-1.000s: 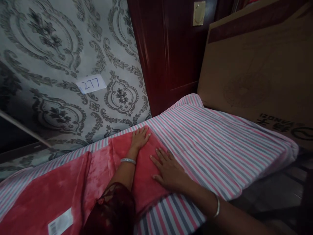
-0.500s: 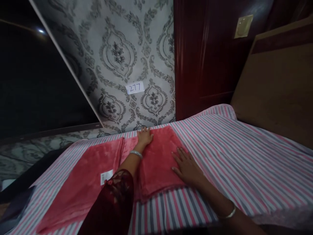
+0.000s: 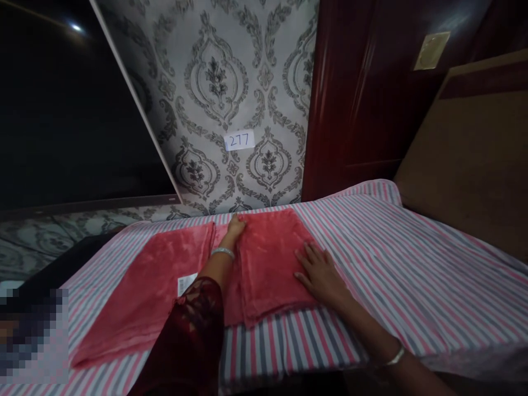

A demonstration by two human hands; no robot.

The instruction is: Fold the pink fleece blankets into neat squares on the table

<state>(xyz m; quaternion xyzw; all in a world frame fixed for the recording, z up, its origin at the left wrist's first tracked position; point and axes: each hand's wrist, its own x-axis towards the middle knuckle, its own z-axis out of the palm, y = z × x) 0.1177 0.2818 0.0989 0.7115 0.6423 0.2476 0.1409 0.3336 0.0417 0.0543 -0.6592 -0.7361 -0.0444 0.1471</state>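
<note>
A red plush cloth lies partly folded on a striped bed sheet. Its right part is doubled over into a thick stack, and its left part lies flat with a white label on it. My left hand rests at the far left corner of the folded stack, fingers curled on its edge. My right hand lies flat with fingers spread on the stack's right edge. Both wrists wear a silver bangle.
A patterned grey wall with a paper tag reading 277 stands behind the bed. A dark red wooden door is at the right, and a large brown cardboard box leans at the far right. A dark panel fills the left.
The view swung left and pulled back, showing more of the flat left part of the cloth. My left hand went from lying flat on the fold to curling on its far left corner.
</note>
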